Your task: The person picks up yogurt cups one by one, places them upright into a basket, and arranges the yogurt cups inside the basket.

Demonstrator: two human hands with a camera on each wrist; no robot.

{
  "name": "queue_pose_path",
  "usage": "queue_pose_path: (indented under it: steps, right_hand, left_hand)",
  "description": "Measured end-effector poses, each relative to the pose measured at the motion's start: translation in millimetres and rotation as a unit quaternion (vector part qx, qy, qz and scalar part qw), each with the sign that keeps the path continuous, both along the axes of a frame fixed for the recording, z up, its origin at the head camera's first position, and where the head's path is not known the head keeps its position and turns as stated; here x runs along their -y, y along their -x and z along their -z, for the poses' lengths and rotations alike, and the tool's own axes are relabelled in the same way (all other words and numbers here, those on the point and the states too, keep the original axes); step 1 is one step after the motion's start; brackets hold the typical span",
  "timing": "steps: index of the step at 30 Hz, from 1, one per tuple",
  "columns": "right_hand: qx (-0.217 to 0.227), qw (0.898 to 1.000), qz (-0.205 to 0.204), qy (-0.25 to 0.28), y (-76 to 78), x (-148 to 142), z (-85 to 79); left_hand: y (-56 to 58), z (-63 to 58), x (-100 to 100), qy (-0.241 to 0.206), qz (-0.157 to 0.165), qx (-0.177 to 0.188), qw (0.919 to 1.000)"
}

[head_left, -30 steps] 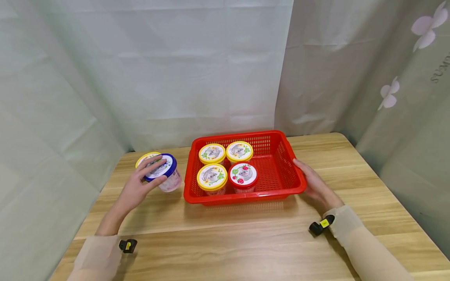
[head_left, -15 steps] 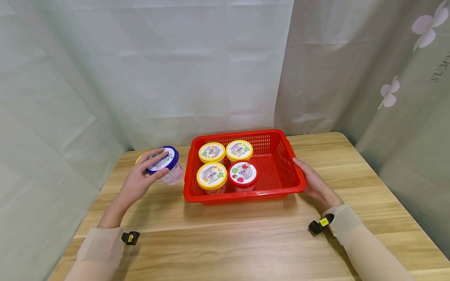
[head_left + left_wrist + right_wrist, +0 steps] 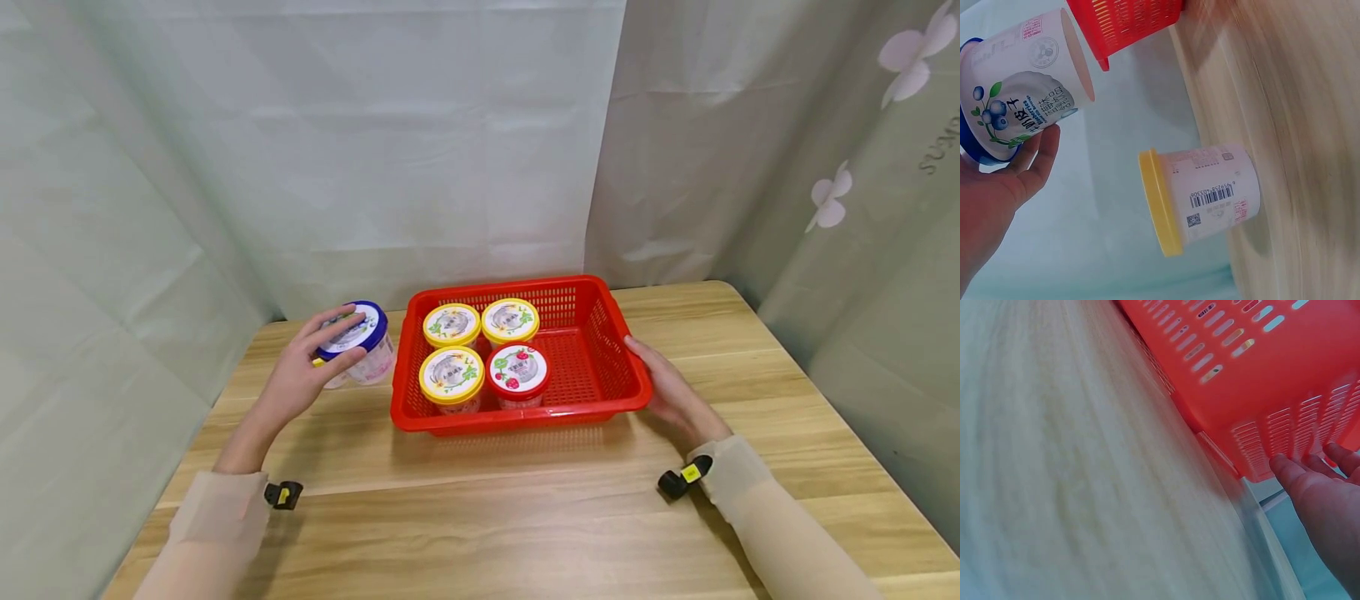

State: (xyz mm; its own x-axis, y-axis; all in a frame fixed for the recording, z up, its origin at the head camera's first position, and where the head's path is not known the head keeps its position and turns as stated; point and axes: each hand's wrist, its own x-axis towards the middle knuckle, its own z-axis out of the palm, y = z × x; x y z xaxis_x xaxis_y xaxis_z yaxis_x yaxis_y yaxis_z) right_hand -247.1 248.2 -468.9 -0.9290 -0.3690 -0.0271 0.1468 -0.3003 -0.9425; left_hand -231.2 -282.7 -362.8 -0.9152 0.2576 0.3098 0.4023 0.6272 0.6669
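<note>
My left hand (image 3: 288, 371) holds a blue-lidded, blueberry-printed cup (image 3: 377, 360) by its lid, fingers over the top and thumb at the near side. The cup is tilted and off the table, left of the red basket (image 3: 517, 417). Mostly hidden behind it in the head view, a yellow-lidded cup (image 3: 1207, 194) stands on the table below my left hand in the left wrist view. On the basket's right side, my right hand (image 3: 671, 396) touches the outer wall just under the rim, its fingers fairly straight in the right wrist view.
Inside the basket stand several yellow-lidded cups (image 3: 452, 375) and one red-lidded cup (image 3: 519, 371), grouped at the left; bare basket floor (image 3: 573, 362) shows at the right. The basket rests on a wooden table (image 3: 480, 517). Pale curtains (image 3: 420, 167) hang behind and at both sides.
My left hand has moved slightly right and away from me with the blue-lidded cup, drawing it nearer the basket and over the yellow-lidded cup in view. The right hand and basket have hardly moved.
</note>
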Motion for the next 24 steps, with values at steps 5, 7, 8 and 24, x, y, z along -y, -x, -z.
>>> queue_pose_path:
  steps: [5, 7, 8, 24]
  right_hand:
    - [-0.004, 1.0, -0.005, 0.015, 0.5, 0, 0.9]
    - [-0.004, 1.0, -0.006, 0.016, 0.6, -1, 1.1]
    - [-0.005, 1.0, -0.005, 0.015, 0.7, -1, 1.2]
    - [-0.011, 1.0, -0.01, 0.017, 1.5, -1, 1.7]
  left_hand:
    - [0.2, -1.6, -1, 0.0, -0.002, 0.003, 1.0]
    - [0.5, -2.6, -2, -0.002, -0.001, 0.003, 1.0]
    - [0.6, -3.2, -3, -0.003, -0.001, 0.001, 1.0]
    - [3.0, -16.1, -16, -0.007, 0.014, -0.009, 0.9998]
